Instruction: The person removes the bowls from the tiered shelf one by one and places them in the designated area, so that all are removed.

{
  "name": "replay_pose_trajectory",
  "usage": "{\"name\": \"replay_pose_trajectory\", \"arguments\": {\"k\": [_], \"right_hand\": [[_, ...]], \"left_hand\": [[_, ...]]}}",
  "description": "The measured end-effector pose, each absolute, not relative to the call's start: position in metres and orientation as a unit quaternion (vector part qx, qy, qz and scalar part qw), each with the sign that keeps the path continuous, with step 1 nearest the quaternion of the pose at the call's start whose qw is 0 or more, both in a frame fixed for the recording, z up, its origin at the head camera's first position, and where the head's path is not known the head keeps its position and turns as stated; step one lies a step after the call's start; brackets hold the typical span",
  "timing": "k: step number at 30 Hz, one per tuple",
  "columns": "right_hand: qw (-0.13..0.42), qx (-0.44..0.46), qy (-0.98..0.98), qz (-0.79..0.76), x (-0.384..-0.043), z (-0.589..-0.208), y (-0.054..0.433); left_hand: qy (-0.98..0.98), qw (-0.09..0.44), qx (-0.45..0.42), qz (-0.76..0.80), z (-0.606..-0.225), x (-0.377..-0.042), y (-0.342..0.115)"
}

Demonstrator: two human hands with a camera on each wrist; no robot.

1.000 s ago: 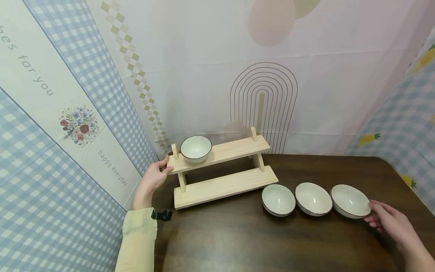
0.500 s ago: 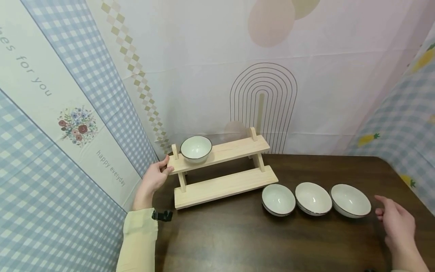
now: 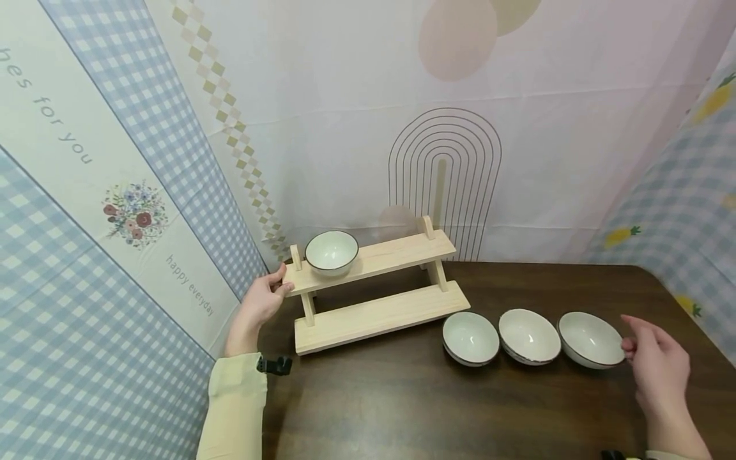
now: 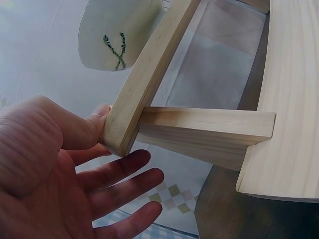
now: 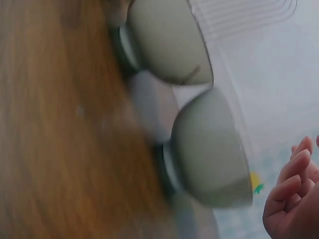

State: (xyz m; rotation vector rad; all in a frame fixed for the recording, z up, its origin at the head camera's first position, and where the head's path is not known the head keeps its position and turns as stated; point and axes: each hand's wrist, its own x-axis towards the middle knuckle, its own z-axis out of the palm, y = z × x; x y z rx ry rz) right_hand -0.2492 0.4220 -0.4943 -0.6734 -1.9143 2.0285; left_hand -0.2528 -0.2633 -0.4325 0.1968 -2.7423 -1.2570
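My left hand [image 3: 263, 301] pinches the left end of a two-tier wooden shelf's upper board [image 3: 397, 253]. In the left wrist view, the thumb [image 4: 79, 130] presses that board while several fingers spread below. A white bowl [image 3: 331, 251] with a dark rim stands at the left of the upper tier. Three similar bowls sit in a row to the right of the shelf: a left one [image 3: 471, 338], a middle one [image 3: 529, 335] and a right one [image 3: 591, 338]. Beside the right bowl hovers my right hand [image 3: 658, 361], loosely curled and holding nothing; the right wrist view shows a gap between them.
The lower board [image 3: 379, 317] of the shelf is bare. Everything stands on a dark wooden table [image 3: 402, 409]. Behind it hangs a pale printed cloth [image 3: 333, 160], with checked cloth [image 3: 190, 160] along the left side and more at the right.
My right hand, at the right bowl's rim a second ago, drew away to the right, then shifted back left beside it. The left hand and the shelf have stayed in place.
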Motion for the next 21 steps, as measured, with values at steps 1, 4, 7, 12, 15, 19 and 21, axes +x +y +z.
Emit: {"name": "replay_pose_trajectory", "arguments": {"k": [1,4,7,12,15,19,21], "right_hand": [[0.139,-0.222,-0.659,0.705,-0.249,-0.493,0.418],[0.141,-0.188,-0.662,0.712,-0.249,-0.487,0.403],[0.141,-0.162,-0.657,0.722,-0.251,-0.48,0.386],[0.164,-0.143,-0.642,0.735,-0.257,-0.472,0.354],[0.173,-0.125,-0.643,0.736,-0.261,-0.469,0.333],[0.166,-0.087,-0.656,0.731,-0.265,-0.466,0.307],[0.159,-0.069,-0.659,0.732,-0.267,-0.465,0.295]], "left_hand": [[-0.905,0.059,0.065,-0.416,-0.433,-0.253,-0.263],[-0.905,0.054,0.064,-0.417,-0.433,-0.252,-0.263],[-0.903,0.047,0.069,-0.421,-0.432,-0.252,-0.263],[-0.9,0.043,0.073,-0.427,-0.43,-0.251,-0.265],[-0.902,0.046,0.07,-0.424,-0.43,-0.251,-0.265],[-0.903,0.047,0.071,-0.421,-0.429,-0.25,-0.264],[-0.903,0.046,0.069,-0.421,-0.429,-0.25,-0.263]]}}
